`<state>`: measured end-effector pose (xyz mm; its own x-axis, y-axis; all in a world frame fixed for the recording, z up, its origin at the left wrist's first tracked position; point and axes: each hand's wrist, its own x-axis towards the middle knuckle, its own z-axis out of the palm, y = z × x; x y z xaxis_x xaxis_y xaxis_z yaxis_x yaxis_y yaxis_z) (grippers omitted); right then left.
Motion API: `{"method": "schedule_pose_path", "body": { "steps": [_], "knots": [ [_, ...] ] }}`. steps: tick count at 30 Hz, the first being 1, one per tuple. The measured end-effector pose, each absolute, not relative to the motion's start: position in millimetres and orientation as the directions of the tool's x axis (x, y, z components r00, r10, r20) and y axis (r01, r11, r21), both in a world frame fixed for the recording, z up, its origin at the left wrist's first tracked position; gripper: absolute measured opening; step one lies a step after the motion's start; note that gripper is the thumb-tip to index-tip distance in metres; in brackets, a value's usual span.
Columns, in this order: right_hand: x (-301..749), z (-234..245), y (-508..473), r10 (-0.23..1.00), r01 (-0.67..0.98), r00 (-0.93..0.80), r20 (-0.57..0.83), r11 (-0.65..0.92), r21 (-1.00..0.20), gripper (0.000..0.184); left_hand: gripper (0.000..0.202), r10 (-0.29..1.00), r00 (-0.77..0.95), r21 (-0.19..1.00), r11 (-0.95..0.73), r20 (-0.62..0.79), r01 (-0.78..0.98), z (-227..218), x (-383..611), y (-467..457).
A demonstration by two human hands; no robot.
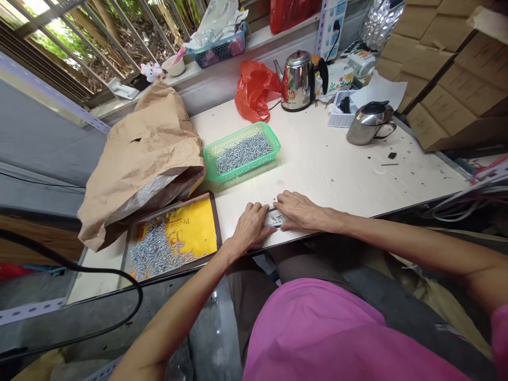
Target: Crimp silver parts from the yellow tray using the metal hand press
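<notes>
At the table's front edge, a small flat grey block or plate [274,217] lies between my two hands; its exact kind I cannot make out. My left hand [250,226] grips its left end, fingers on the far side and thumb on the near side. Its right end is held by my right hand [300,211] in the same way, and both hands cover much of it. Behind them stands a green plastic basket [209,149] of small silvery metal pins or screws [245,152]. Left of my left hand, a shallow tray [217,225] lined with yellow holds more silvery pieces [156,251].
A large brown paper bag [146,143] slumps behind the tray. Towards the back are a red plastic bag [254,87], a metal kettle [297,84] and a steel pot [365,127]. Cardboard boxes [456,95] stack at the right. A black cable [135,304] loops at the left.
</notes>
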<state>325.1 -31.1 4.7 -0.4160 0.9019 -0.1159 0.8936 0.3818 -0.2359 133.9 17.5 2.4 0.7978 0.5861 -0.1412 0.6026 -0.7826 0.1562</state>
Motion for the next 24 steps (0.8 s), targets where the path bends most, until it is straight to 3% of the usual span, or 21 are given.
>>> {"method": "schedule_pose_path", "body": {
  "steps": [11, 17, 22, 24],
  "knots": [
    [320, -9, -36, 0.903, 0.876, -0.422, -0.079, 0.384, -0.294, 0.014, 0.018, 0.595, 0.795, 0.24, -0.759, -0.12, 0.605, -5, 138, 17],
    [323, -17, -36, 0.907, 0.864, -0.421, -0.001, 0.401, -0.305, 0.015, 0.018, 0.61, 0.788, 0.237, -0.755, -0.086, 0.611, -6, 136, 16],
    [340, -12, -29, 0.868, 0.816, -0.496, 0.019, 0.474, -0.331, 0.047, 0.039, 0.65, 0.76, 0.228, -0.741, 0.009, 0.631, -11, 126, -8],
    [344, -11, -22, 0.872, 0.818, -0.49, -0.003, 0.459, -0.345, 0.043, 0.04, 0.652, 0.754, 0.249, -0.745, 0.075, 0.619, -16, 124, -27]
  ]
}}
